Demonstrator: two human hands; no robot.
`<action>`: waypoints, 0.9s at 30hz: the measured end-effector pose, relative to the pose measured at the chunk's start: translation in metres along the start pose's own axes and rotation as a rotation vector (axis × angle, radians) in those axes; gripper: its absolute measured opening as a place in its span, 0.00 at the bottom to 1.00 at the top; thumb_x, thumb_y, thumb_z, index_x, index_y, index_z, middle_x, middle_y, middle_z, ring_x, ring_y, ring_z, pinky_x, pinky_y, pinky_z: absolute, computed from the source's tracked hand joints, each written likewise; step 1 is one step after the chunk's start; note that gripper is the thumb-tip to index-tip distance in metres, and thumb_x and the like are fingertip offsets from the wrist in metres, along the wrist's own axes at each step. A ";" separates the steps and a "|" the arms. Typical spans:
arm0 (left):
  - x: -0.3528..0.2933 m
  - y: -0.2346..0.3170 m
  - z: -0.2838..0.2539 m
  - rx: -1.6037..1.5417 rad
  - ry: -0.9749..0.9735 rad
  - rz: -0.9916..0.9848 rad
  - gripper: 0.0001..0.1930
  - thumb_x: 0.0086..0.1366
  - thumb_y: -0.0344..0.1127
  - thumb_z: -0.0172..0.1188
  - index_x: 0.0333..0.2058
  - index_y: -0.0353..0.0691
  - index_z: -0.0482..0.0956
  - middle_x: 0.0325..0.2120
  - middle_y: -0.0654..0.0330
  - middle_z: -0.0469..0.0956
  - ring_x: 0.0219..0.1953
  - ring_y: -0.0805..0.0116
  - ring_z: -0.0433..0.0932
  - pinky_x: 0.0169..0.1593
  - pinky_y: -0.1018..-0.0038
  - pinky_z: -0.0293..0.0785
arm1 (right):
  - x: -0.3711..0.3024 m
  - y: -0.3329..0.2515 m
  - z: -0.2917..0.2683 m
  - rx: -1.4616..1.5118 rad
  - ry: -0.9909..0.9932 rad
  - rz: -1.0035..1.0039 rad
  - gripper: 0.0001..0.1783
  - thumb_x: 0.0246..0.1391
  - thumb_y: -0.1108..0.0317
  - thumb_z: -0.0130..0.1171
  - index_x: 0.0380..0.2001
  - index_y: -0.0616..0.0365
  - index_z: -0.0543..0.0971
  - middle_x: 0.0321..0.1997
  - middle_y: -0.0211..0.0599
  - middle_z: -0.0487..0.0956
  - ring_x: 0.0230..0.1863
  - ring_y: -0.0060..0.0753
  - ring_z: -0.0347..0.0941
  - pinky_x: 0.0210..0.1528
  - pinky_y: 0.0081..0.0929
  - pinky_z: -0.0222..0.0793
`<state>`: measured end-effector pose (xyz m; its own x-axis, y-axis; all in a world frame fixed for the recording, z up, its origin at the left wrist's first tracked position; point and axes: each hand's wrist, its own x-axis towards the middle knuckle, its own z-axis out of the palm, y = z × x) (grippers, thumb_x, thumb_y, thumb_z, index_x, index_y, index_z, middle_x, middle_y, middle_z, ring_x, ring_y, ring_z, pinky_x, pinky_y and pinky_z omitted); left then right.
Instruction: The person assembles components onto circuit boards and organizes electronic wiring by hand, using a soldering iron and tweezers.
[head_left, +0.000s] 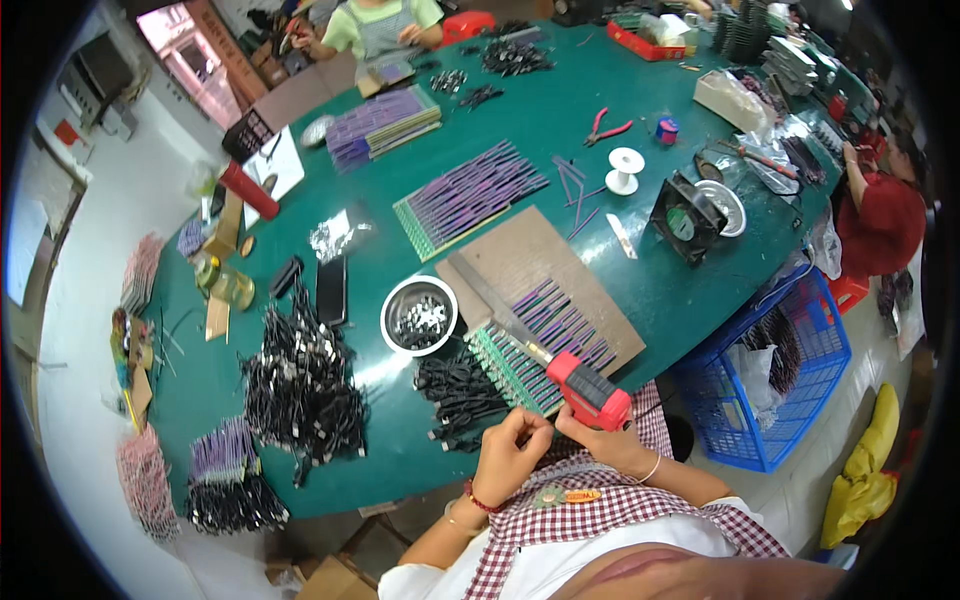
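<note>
My right hand [610, 445] grips a red and black soldering gun [592, 388], its metal tip pointing up and left over a green circuit board panel [490, 362]. That panel, with purple strips on it, lies at the near edge of a brown cardboard sheet [585, 265]. Just left of the gun, my left hand [510, 455] is closed, its fingers curled by the panel's near edge; whatever they pinch is too small to make out. Beside the panel lies a pile of black cables [452, 398]. A white-rimmed bowl [388, 318] of small metal parts stands behind the cables.
Larger black cable bundles [305, 385] lie left on the green table [560, 100]. Beyond the cardboard are another strip panel [470, 195], a white spool [624, 172], red pliers [606, 130] and a small fan [685, 220]. A blue basket [765, 370] stands right. Other people sit around the table.
</note>
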<state>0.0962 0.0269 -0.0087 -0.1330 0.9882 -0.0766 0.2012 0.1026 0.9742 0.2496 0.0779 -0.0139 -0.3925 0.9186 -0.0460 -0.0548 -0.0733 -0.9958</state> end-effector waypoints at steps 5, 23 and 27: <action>0.000 0.012 -0.016 0.141 -0.224 0.046 0.06 0.56 0.29 0.57 0.28 0.32 0.73 0.18 0.60 0.75 0.20 0.79 0.71 0.25 0.80 0.67 | 0.008 -0.012 -0.020 0.049 -0.246 0.179 0.14 0.41 0.69 0.66 0.33 0.60 0.75 0.27 0.27 0.77 0.29 0.16 0.70 0.34 0.17 0.67; 0.002 0.009 -0.012 -0.084 0.054 -0.075 0.06 0.59 0.29 0.53 0.25 0.33 0.73 0.15 0.68 0.70 0.18 0.86 0.66 0.22 0.86 0.61 | 0.021 -0.013 0.000 0.257 -0.008 0.113 0.16 0.46 0.76 0.59 0.40 0.64 0.70 0.31 0.34 0.76 0.33 0.24 0.73 0.37 0.23 0.70; 0.002 0.014 -0.012 -0.177 0.021 -0.237 0.08 0.60 0.32 0.52 0.25 0.34 0.73 0.15 0.68 0.70 0.16 0.86 0.64 0.19 0.87 0.57 | 0.019 -0.007 0.001 0.113 -0.122 0.186 0.10 0.48 0.74 0.59 0.37 0.62 0.74 0.31 0.28 0.76 0.34 0.18 0.71 0.37 0.18 0.68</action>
<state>0.0868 0.0293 0.0071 -0.1766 0.9362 -0.3039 -0.0098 0.3070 0.9517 0.2413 0.0957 -0.0072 -0.5127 0.8323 -0.2107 -0.0712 -0.2857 -0.9557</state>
